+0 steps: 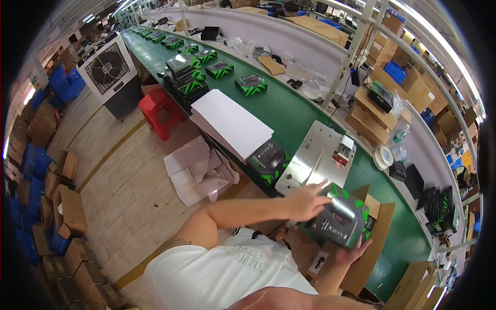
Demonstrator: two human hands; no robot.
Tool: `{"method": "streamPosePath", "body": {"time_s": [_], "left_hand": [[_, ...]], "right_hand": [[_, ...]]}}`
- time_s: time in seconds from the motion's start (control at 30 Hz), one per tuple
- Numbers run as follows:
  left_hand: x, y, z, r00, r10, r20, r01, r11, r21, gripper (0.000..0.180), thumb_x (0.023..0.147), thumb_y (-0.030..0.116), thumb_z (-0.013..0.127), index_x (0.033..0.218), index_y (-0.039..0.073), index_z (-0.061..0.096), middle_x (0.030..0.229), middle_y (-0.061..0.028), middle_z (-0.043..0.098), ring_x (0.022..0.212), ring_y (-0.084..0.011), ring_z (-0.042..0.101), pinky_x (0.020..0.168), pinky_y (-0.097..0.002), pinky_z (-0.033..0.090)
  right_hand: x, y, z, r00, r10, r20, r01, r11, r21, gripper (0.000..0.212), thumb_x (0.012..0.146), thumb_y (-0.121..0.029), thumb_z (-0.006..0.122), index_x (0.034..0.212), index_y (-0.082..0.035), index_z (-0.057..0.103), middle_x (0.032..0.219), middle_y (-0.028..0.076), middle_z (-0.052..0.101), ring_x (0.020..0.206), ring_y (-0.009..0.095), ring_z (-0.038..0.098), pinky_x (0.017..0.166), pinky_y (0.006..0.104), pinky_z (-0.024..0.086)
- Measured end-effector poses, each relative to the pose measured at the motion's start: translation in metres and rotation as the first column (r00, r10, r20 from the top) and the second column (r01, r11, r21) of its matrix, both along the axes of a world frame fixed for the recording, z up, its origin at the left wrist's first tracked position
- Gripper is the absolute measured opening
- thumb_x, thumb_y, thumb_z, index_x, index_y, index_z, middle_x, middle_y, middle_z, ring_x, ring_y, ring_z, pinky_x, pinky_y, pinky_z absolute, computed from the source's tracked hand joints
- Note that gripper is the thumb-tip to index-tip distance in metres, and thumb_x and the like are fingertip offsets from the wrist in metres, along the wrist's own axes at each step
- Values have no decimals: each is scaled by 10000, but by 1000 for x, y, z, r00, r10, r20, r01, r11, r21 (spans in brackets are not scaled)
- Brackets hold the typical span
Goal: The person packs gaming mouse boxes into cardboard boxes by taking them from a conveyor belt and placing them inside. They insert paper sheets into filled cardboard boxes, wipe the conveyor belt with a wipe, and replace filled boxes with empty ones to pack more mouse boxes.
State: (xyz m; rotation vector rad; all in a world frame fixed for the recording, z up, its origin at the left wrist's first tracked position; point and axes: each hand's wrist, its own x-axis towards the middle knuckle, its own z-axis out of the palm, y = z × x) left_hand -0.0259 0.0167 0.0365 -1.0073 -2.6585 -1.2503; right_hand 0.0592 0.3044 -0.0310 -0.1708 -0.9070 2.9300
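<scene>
A black product box with green stripes (338, 222) is held tilted over the right end of the green bench. My right hand (354, 252) grips its lower right edge, thumb on the near face and the other fingers partly hidden behind. At the box's upper left edge is my left hand (309, 201), its fingers apart and the fingertips against the box. Right beside the box stands an open cardboard carton (381, 235), with another green-striped box partly visible inside. Just beyond my left hand lies a metal-plated bench device (315, 160) with a small red-lit head.
A stack of white sheets (232, 121) lies on the bench's left edge, beside another black-green box (268, 160). Several similar boxes (219, 70) line the green bench (294, 113) farther off. A red stool (160, 111), a fan cooler (107, 64) and crumpled paper (199, 173) are on the floor side.
</scene>
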Motion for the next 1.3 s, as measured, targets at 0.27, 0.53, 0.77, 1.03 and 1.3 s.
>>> {"method": "streamPosePath", "body": {"time_s": [0.27, 0.53, 0.77, 1.03, 1.3], "left_hand": [[-5, 20, 3, 962, -274, 1, 274, 961, -38, 657, 856, 482, 651, 1338, 50, 537, 1359, -286, 469, 1121, -445, 569, 998, -479, 447], [-68, 1, -5, 963, -112, -245, 130, 990, 57, 653, 766, 529, 729, 1207, 58, 625, 1067, -177, 617, 1049, -371, 565, 966, -439, 437], [-178, 7, -24, 930, 144, -338, -139, 990, 38, 621, 771, 517, 731, 1185, 64, 635, 1104, -162, 631, 1107, -355, 534, 1002, -461, 393], [-118, 2, -5, 991, 112, -73, -105, 990, 95, 465, 884, 401, 645, 1155, 24, 642, 1104, -204, 665, 1026, -388, 622, 893, -444, 481], [-53, -6, -42, 976, 136, -171, -57, 915, 400, 303, 950, 194, 515, 1139, -6, 642, 1081, -205, 664, 1012, -394, 617, 905, -457, 482]], "right_hand": [[70, -43, 40, 935, -236, -265, 351, 517, 781, 1211, 640, -164, 864, 1560, -86, 82, 1515, 123, 322, 1297, 313, 451, 1086, 429, 393], [40, -70, 35, 959, 30, -283, 284, -181, 942, 955, 479, -407, 944, 1295, -54, 596, 1439, 239, 376, 1264, 382, 443, 1022, 461, 393], [-90, -79, 49, 949, 6, -315, 315, -74, 946, 765, 516, -183, 920, 1222, -49, 656, 1493, 239, 388, 1219, 356, 545, 981, 422, 475], [-59, -53, 41, 933, 122, -338, 313, 183, 932, 793, 546, -320, 904, 1184, 65, 635, 1440, 233, 450, 1249, 343, 524, 1035, 413, 429], [18, -64, 22, 944, -196, -266, 319, 337, 886, 789, 789, -474, 737, 1306, 89, 544, 1366, 222, 524, 1264, 294, 511, 1079, 399, 369]]}}
